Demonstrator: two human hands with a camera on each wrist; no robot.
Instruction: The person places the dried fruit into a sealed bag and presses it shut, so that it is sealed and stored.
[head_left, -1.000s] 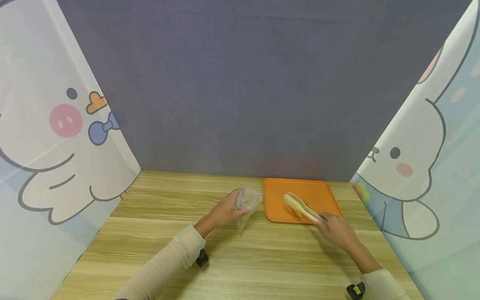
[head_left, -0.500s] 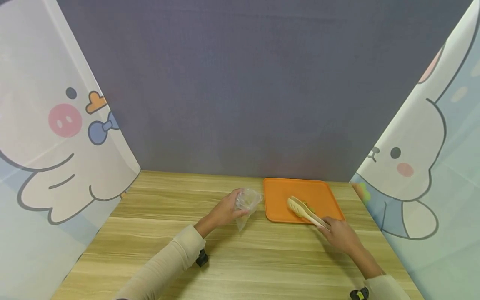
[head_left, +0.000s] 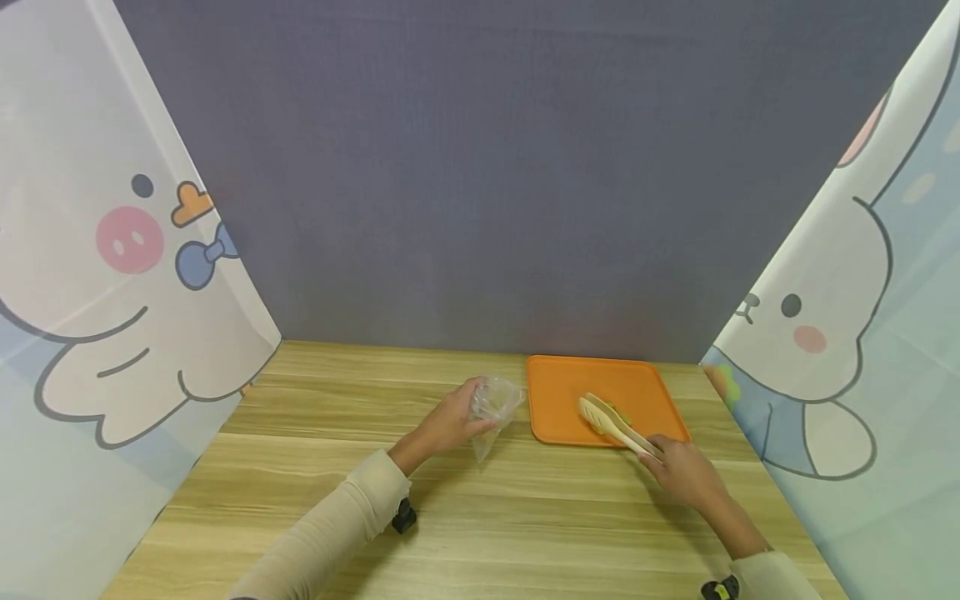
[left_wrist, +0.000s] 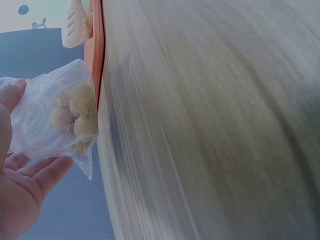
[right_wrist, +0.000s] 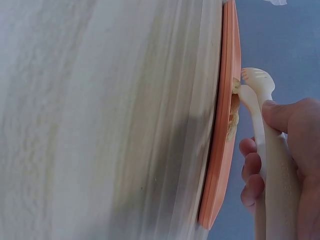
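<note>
My left hand (head_left: 450, 419) holds a clear plastic bag (head_left: 498, 398) by its rim, thumb on one side and fingers on the other. Several round, crumbly beige balls (left_wrist: 82, 115) lie at the bottom of the bag in the left wrist view. With my right hand (head_left: 684, 473) I grip cream-coloured tongs (head_left: 617, 429), their slotted tips over the orange tray (head_left: 551, 383). Yellowish-brown food pieces (right_wrist: 233, 122) lie on the tray beside the tong tips, partly hidden by the tray's rim in the right wrist view. Whether the tips touch them I cannot tell.
The tray sits on a wood-grain table (head_left: 480, 525), to the right of the bag. A dark grey panel (head_left: 487, 183) stands behind the table. Printed cartoon panels (head_left: 142, 292) flank both sides.
My right hand and the tongs have shifted slightly right across the tray, and the two tong arms look closer together. The left hand and bag have stayed in place.
</note>
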